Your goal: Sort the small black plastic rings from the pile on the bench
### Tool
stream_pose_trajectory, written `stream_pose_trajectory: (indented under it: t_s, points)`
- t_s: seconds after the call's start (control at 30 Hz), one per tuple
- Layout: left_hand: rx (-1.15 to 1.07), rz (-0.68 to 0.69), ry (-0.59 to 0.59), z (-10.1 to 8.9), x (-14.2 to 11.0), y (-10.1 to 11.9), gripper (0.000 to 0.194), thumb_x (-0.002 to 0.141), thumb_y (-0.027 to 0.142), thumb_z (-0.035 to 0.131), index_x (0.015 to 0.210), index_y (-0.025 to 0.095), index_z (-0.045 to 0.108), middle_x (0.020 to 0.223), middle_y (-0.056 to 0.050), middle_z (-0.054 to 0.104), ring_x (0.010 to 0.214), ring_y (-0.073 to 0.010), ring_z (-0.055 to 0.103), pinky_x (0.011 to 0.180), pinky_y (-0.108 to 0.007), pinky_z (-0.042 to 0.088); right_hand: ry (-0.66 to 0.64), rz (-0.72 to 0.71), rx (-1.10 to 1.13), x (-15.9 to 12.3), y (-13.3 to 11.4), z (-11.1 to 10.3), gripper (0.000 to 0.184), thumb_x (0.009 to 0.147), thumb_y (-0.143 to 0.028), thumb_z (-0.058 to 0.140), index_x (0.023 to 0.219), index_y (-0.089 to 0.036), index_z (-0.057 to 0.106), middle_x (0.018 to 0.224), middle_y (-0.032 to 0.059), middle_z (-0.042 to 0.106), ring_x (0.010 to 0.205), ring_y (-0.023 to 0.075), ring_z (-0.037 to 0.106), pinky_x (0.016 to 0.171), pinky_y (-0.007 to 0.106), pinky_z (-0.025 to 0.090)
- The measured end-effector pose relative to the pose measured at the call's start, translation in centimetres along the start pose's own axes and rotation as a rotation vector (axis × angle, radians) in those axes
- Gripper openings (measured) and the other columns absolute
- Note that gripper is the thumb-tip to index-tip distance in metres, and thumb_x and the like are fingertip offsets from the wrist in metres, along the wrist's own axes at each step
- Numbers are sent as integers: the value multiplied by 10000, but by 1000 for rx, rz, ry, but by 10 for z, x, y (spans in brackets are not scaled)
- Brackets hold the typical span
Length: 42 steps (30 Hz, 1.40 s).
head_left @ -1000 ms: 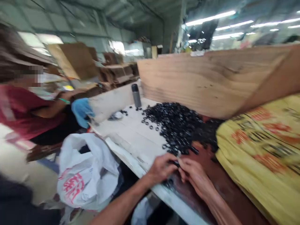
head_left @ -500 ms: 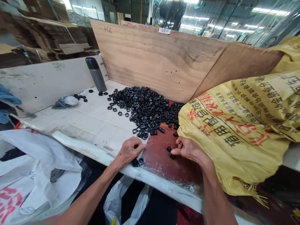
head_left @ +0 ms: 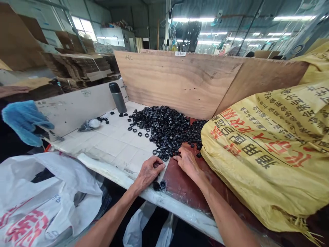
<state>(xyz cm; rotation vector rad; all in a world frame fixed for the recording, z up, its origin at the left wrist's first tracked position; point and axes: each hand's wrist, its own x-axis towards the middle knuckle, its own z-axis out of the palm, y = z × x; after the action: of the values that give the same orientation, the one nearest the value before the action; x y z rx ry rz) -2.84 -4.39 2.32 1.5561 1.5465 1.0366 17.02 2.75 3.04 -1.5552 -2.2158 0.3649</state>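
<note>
Many small black plastic rings lie in a heap [head_left: 167, 125] on the table. My left hand [head_left: 150, 169] rests by the table's front edge with its fingers curled and the thumb against them. Something dark shows in its grip, too hidden to name. Just below it are a black ring-shaped part [head_left: 162, 185] and a darker black piece [head_left: 156, 186]. My right hand [head_left: 189, 163] reaches to the near edge of the heap, over the reddish-brown sheet [head_left: 177, 178]. Its thumb and forefinger are apart, and I see nothing between them.
A yellow woven sack [head_left: 257, 147] leans in from the right. Wooden boards [head_left: 180, 82] wall the back. A grey flask [head_left: 118, 99] and a small plastic bag [head_left: 88, 125] stand left. A white bag [head_left: 51, 199] hangs at front left, a blue cloth [head_left: 23, 120] beyond.
My right hand has moved forward and left, from two small black pieces on the sheet to the heap's edge. My left hand stays about where it was. The view has tilted up.
</note>
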Motion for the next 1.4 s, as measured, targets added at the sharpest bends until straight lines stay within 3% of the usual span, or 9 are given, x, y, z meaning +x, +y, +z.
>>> stream_pose_trajectory:
  t_s: [0.1,0.2,0.4,0.57,0.7,0.9,1.07,1.27,1.4]
  points:
    - [-19,-77,100,-3,8,-4,198,774,280,649,929,158,630,728,17,629,637,-127,586,617,-250,473,61,28,61,0,3,2,124,847,-287,649,814,-182,592,762,46,657,734,200,618,670,281,411]
    - [98,20,144,-2,20,-11,292,741,224,672,1025,177,628,854,0,626,675,-126,596,671,-269,500,96,53,206,-7,0,2,131,828,-319,632,787,-199,602,724,17,655,663,175,595,633,270,400]
    - [199,117,120,5,28,-20,162,800,172,589,940,197,667,812,7,638,670,-124,584,674,-249,470,-117,0,475,-15,-19,2,70,801,-261,624,790,-195,645,721,-8,666,650,150,601,609,239,416]
    - [120,-31,112,-1,23,-12,106,796,239,617,873,172,648,715,20,645,630,-125,579,613,-237,442,-118,-42,466,-16,-24,8,123,825,-261,621,866,-186,710,862,35,706,736,166,634,686,259,455]
    - [124,-132,57,-11,23,-7,207,786,371,662,743,172,624,619,36,597,555,-115,525,532,-229,384,-130,48,472,-15,-21,10,178,847,-331,616,892,-187,710,773,26,710,676,175,640,650,266,462]
    - [239,-89,159,-23,18,-22,223,800,286,649,989,167,653,807,-15,656,671,-141,593,639,-261,472,-185,61,467,-15,-23,6,184,857,-340,595,825,-196,706,704,16,703,657,183,646,633,269,449]
    - [219,-15,97,-21,11,-23,318,770,229,671,1082,186,623,935,-11,629,650,-115,573,666,-261,497,-162,9,447,-17,-22,7,135,821,-262,610,859,-182,711,866,54,724,740,184,659,695,276,464]
    - [337,146,0,-16,14,-14,98,810,163,628,880,212,677,901,0,639,717,-127,579,698,-248,449,-176,-10,421,-18,-19,12,130,823,-247,617,882,-183,713,835,43,716,723,180,639,679,275,464]
    - [337,167,-16,-14,15,-13,95,835,154,600,781,200,663,814,7,640,685,-123,568,664,-245,419,-151,-55,453,-21,-24,17,207,831,-222,614,1015,-182,698,924,49,714,775,175,639,716,273,471]
